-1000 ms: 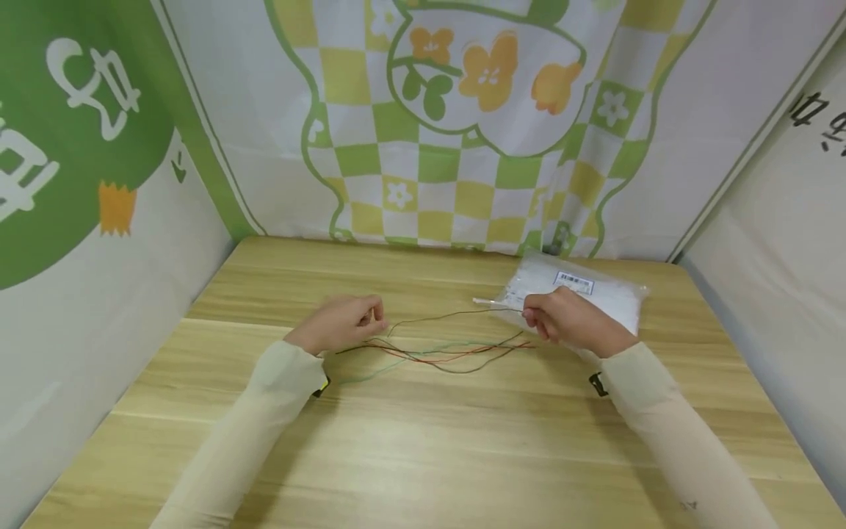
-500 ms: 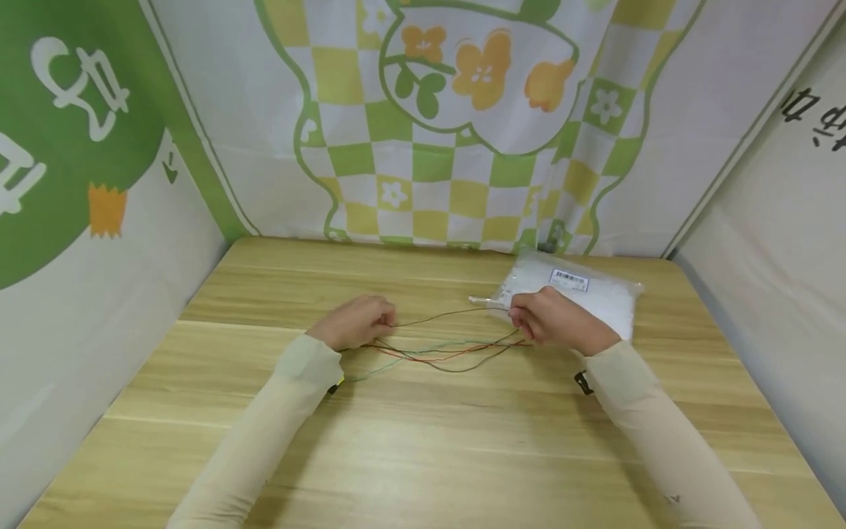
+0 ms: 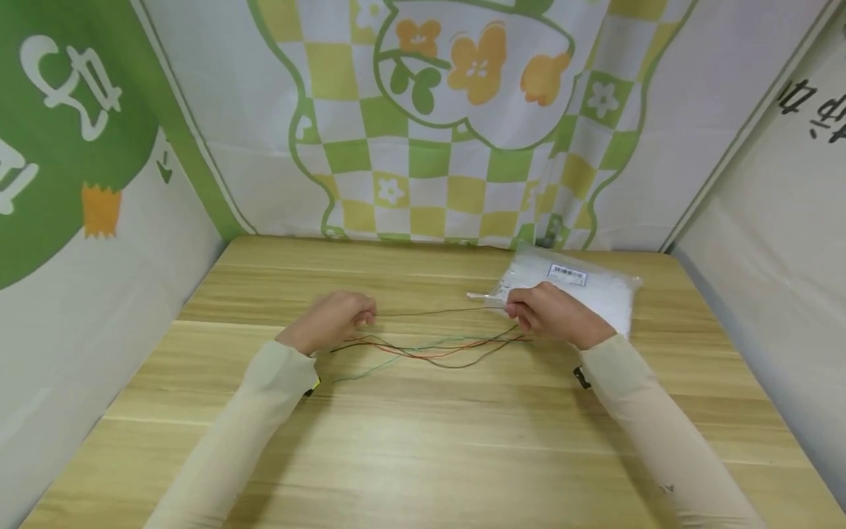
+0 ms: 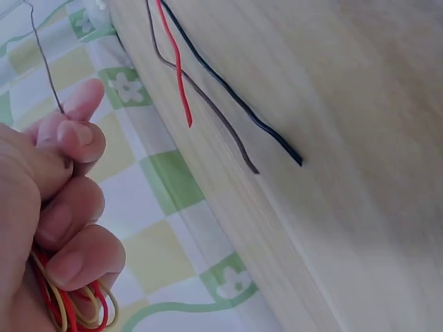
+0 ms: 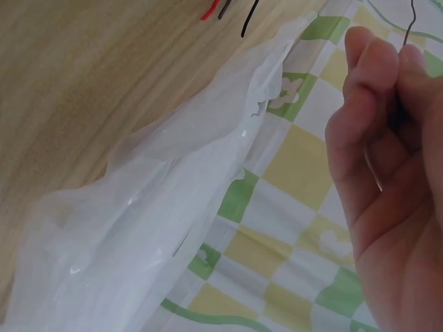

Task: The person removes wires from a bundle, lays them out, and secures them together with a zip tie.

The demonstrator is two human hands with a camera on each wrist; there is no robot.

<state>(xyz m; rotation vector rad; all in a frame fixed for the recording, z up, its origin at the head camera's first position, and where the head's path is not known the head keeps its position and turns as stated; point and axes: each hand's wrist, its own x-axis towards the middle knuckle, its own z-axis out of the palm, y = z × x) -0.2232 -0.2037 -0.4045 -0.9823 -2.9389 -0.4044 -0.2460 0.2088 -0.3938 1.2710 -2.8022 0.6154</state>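
A thin brown wire (image 3: pixel 436 312) stretches nearly straight above the table between both hands. My left hand (image 3: pixel 333 319) pinches its left end between thumb and fingers. Curled into the left palm is a bundle of red and yellow wires (image 4: pixel 69 308), seen in the left wrist view. My right hand (image 3: pixel 558 316) pinches the brown wire's other end, and part of it shows behind the fingers in the right wrist view. Below, several loose wires lie crosswise on the table, among them a red wire (image 4: pixel 181 79), a black wire (image 4: pixel 239 97) and a green wire (image 3: pixel 370 372).
A clear plastic bag (image 3: pixel 604 294) with white contents and a barcode label lies at the back right, partly behind my right hand. The wooden table (image 3: pixel 423 448) meets a checked, flowered curtain (image 3: pixel 429 158) at the back.
My left hand first moved right along the brown wire, then back left. The wire is straighter now, its left end in the left hand. My right hand keeps its pinch and hardly moves.
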